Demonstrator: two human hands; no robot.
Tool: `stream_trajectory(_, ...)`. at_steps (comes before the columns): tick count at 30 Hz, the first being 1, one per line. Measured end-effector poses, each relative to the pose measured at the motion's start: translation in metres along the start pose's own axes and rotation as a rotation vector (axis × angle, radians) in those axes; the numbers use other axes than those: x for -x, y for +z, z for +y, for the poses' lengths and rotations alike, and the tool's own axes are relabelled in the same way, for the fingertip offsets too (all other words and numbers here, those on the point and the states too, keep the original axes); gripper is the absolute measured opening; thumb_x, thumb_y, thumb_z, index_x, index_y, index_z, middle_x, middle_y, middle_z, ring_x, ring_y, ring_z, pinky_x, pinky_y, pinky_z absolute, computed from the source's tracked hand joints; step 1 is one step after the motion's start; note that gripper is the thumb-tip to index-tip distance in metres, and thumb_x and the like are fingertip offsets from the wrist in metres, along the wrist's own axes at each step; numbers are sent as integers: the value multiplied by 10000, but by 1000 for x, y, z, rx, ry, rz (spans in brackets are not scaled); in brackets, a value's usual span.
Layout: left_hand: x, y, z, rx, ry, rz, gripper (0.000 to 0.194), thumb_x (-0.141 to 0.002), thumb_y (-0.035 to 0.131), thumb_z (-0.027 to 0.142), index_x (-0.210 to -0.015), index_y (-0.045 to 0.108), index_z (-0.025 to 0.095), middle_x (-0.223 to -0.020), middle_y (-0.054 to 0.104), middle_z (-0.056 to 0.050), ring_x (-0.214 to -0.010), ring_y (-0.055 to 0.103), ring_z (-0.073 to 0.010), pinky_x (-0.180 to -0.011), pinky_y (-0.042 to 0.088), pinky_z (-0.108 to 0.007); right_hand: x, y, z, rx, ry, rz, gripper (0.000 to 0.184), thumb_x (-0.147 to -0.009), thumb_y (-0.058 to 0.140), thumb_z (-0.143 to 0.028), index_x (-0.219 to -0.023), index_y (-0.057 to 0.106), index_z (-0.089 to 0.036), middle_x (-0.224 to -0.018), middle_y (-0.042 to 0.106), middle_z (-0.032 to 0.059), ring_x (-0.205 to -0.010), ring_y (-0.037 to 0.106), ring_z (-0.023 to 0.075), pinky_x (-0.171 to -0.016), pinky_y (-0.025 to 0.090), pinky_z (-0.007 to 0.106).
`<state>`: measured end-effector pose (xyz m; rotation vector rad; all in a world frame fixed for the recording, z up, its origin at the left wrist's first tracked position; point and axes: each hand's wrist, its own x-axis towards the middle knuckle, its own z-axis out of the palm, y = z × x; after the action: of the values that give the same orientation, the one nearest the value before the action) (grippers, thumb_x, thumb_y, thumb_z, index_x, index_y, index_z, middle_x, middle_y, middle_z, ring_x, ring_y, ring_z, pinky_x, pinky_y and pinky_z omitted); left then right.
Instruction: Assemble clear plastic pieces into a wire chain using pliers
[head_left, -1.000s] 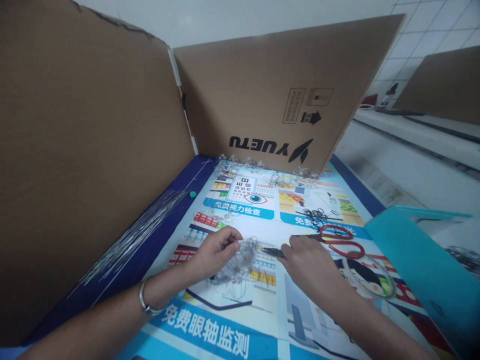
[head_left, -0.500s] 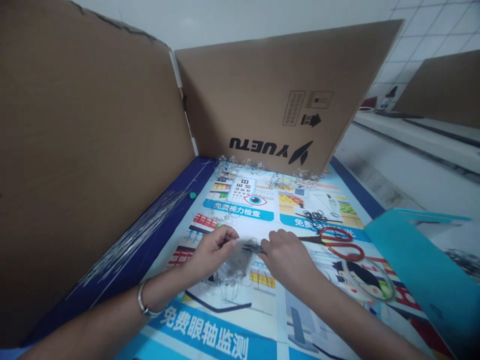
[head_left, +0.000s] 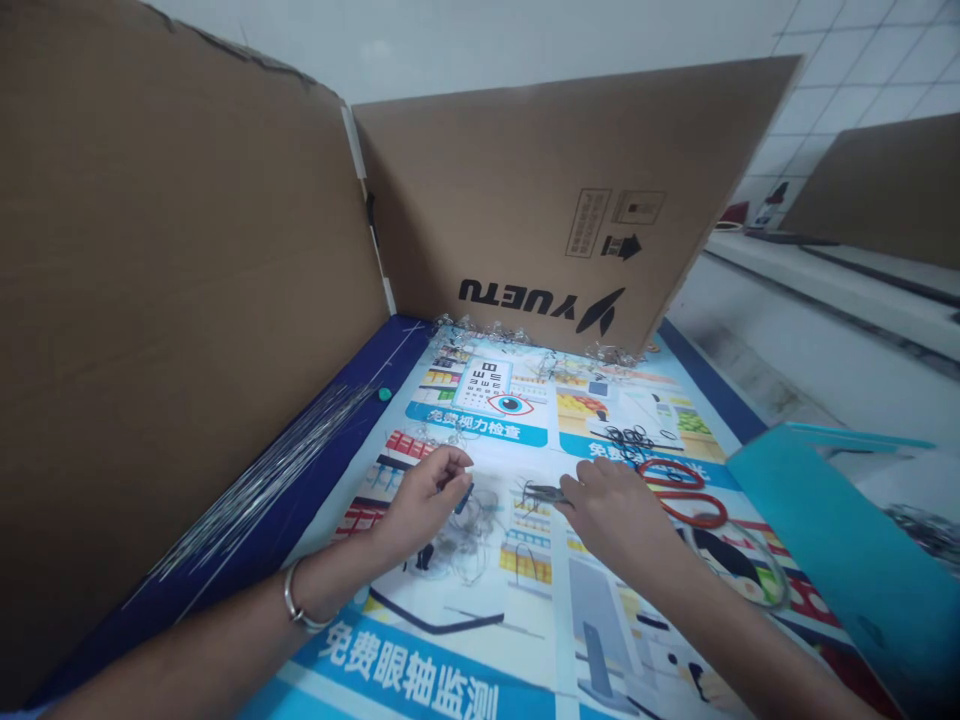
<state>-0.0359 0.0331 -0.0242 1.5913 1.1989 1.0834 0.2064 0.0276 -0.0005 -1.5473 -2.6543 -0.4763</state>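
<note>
My right hand (head_left: 619, 510) is wrapped around a pair of pliers (head_left: 546, 493), whose narrow metal jaws point left. A faint loop of thin wire shows at the jaw tips. My left hand (head_left: 427, 505), with a silver bangle on the wrist, is closed in a pinch to the left of the pliers; what its fingertips hold is too fine and blurred to make out. Under and beside the left hand lies a loose tangle of bent thin wire (head_left: 469, 545). Red-handled scissors (head_left: 686, 490) lie beyond my right wrist, partly hidden by it.
Straight wires (head_left: 262, 475) lie along the left cardboard wall (head_left: 187, 300). Small wire pieces (head_left: 495, 332) line the foot of the back cardboard panel (head_left: 480, 200). Black rings (head_left: 630, 438) lie near the scissors. A wire coil (head_left: 776, 575) and turquoise box (head_left: 817, 520) are at right.
My right hand moved the pliers left to my left hand's fingertips, then drew them back right. My left hand stayed nearly in place.
</note>
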Motion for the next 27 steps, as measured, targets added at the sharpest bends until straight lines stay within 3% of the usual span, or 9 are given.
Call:
stream_trajectory(8, -2, 0, -8, -267, 116, -59, 122, -809, 484, 165, -922, 527, 183, -776, 545, 5, -711, 538, -124, -657, 436, -232, 38, -1, -16, -182, -102, 73, 93, -732, 676, -283, -758, 612, -221, -735, 572, 15, -724, 483, 198, -661, 275, 318)
stream_trajectory(15, 2, -3, -6, -538, 319, -169, 182, -838, 423, 121, -997, 494, 175, -907, 577, -51, -818, 564, -161, -714, 449, -271, 39, -2, -15, -113, -67, 65, 99, -743, 669, -295, -748, 608, -218, -732, 572, 28, -715, 475, 211, -647, 264, 326)
stream_trajectory(27, 6, 0, 4, -845, 420, -274, 229, -843, 417, 103, -1001, 579, 141, -929, 620, -99, -895, 532, -227, -804, 439, -370, 41, -1, -19, -28, -92, -48, 56, -803, 597, -231, -762, 611, -194, -745, 583, 52, -707, 484, 209, -633, 263, 335)
